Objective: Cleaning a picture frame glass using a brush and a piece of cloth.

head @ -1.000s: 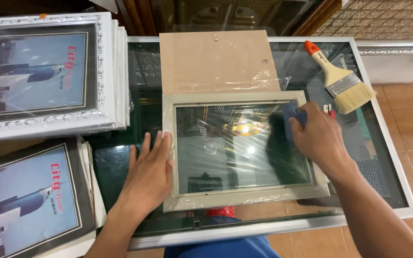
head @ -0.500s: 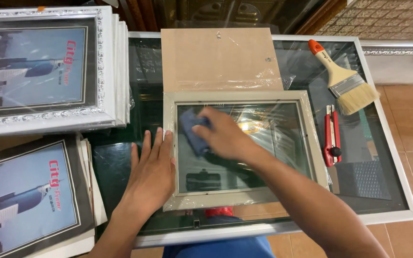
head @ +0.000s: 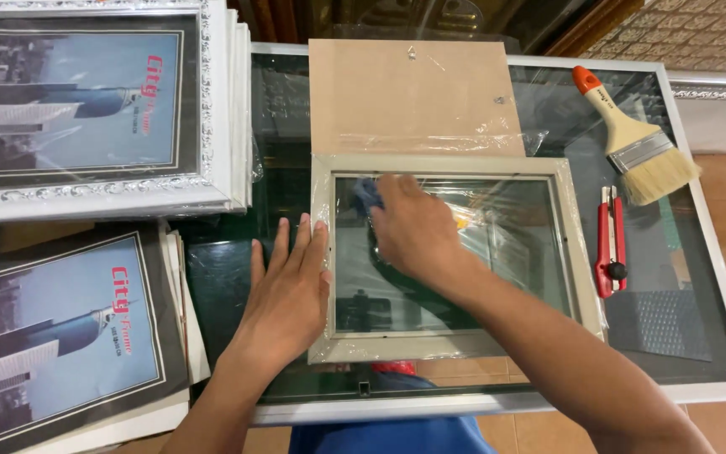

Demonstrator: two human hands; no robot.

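A pale grey picture frame [head: 447,165] with a glass pane lies flat on a glass-topped table [head: 716,319], loosely covered in clear plastic wrap. My left hand [head: 287,290] rests flat, fingers spread, on the frame's left edge. Pressed onto the upper left of the glass, my right hand [head: 413,231] is closed over a blue cloth [head: 366,195], of which only a corner shows. A brown backing board [head: 409,97] lies just beyond the frame, partly under plastic.
A paintbrush [head: 636,143] with an orange-tipped handle and a red utility knife [head: 610,244] lie right of the frame. Stacks of framed prints stand at the upper left [head: 86,109] and lower left [head: 52,328]. Tiled floor shows at the right.
My right hand with the blue cloth has swept from the frame's upper right corner across the glass to its upper left. My left hand has stayed on the left edge.
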